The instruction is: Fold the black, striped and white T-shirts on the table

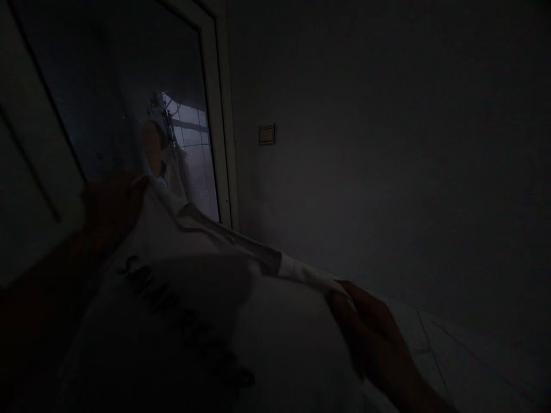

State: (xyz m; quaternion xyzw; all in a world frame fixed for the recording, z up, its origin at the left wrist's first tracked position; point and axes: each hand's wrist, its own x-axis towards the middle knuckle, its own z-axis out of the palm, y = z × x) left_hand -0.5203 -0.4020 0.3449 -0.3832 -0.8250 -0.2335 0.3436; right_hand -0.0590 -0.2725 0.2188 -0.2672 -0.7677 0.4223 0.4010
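Observation:
A white cloth item (293, 321) with a line of dark lettering spreads across the lower middle of the dim head view; I cannot tell whether it is a shirt or a fabric bag. My left hand (116, 201) is closed on its upper left corner. At the upper right corner, my right hand (374, 332) pinches the edge between thumb and fingers. Between the two hands, the top edge slopes down to the right, with its layers folded and slightly parted. The lower part of the cloth fades into darkness.
A door with a pale frame (221, 115) and a glass pane (107, 86) stands at the left, with a bright patch reflected or seen through it. A light switch (267, 135) is on the plain wall (365, 143). Pale floor tiles (430, 344) show at lower right.

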